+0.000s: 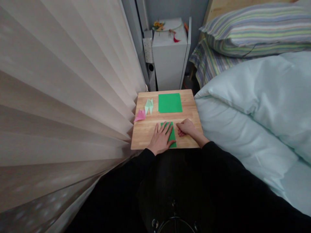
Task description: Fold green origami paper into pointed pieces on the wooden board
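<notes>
A narrow oblong of smooth, matte green paper (173, 135) is pressed flat against a small wooden counter (190, 108), its pale, grained top finished with softly rounded corners. The paper is set at the near side of the counter, right of its middle, and is partly covered by the left hand (160, 139), whose fingers are fanned apart, with the thumb laid across the paper's lower part. The right hand (186, 127) is placed just beside the paper's right edge, its fingers curled in together; whether anything is pinched there cannot be told. The paper's long axis is directed away from the body, from the counter's near edge toward its far side, with the far end leaned slightly to the left.

Beyond it, a broader, straight-edged green sheet (170, 103) is laid flat near the far edge. To its left are placed a pointed, crisply creased mint paper form (151, 105), its two wing-like halves directed toward the near side, and a folded pink paper piece (140, 115), close by at the counter's left edge. The scene is flanked by a deeply pleated, pale curtain (73, 74) on the left and a pale blue, softly rumpled quilt (243, 97) on the right.
</notes>
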Demonstrator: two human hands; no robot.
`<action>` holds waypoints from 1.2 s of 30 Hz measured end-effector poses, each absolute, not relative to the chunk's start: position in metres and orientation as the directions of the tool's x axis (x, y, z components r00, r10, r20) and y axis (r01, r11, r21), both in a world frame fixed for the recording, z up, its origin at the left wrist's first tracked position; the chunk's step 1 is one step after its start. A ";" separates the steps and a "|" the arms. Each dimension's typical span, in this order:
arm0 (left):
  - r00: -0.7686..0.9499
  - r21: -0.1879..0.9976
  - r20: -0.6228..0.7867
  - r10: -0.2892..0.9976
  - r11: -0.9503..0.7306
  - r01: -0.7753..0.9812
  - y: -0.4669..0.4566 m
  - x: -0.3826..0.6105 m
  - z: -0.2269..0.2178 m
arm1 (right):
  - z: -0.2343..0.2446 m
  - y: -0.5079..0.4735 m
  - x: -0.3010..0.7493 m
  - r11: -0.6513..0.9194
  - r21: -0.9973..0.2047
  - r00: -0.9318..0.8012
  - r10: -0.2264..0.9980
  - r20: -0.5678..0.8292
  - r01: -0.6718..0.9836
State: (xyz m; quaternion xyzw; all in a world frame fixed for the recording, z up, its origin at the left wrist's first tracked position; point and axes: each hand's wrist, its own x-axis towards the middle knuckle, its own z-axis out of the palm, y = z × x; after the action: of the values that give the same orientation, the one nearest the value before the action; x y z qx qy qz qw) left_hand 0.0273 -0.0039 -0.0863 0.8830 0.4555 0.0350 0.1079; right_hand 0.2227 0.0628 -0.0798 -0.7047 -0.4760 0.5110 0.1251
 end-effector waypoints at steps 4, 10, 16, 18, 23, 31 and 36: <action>0.664 0.242 -0.098 0.741 -0.629 0.739 -0.009 0.029 -0.086 | -0.073 0.063 0.224 -0.456 -0.687 0.047 0.849 -0.526 0.566; 0.709 0.532 -0.063 0.703 -0.577 0.619 -0.003 0.028 -0.066 | -0.040 0.064 0.231 -0.221 -0.762 0.037 0.967 -0.251 0.609; 0.230 0.931 0.013 0.973 -0.095 0.352 0.021 0.018 -0.038 | 0.011 0.040 0.230 0.279 -0.813 -0.262 0.951 0.162 0.511; 0.128 0.970 0.016 0.992 -0.046 0.237 0.024 0.019 -0.030 | 0.020 0.031 0.230 0.292 -0.851 -0.333 0.931 0.149 0.435; 0.044 1.000 0.015 0.999 -0.016 0.026 0.023 0.026 -0.004 | 0.035 0.024 0.235 0.242 -0.892 -0.291 0.948 0.132 0.383; 0.066 0.975 0.185 0.981 -0.191 0.113 0.017 0.036 0.062 | 0.077 0.015 0.231 0.200 -0.940 -0.228 0.964 0.138 0.276; 0.001 0.967 0.253 0.968 -0.253 0.026 0.015 0.035 0.074 | 0.086 0.008 0.225 0.137 -0.981 -0.226 0.969 0.104 0.136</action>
State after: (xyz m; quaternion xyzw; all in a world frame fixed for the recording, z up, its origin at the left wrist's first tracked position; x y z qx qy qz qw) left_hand 0.0352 0.0150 0.0744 0.5655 0.4393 0.5537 0.4251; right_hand 0.2254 0.0082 0.0862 -0.4470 -0.6176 0.4814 0.4324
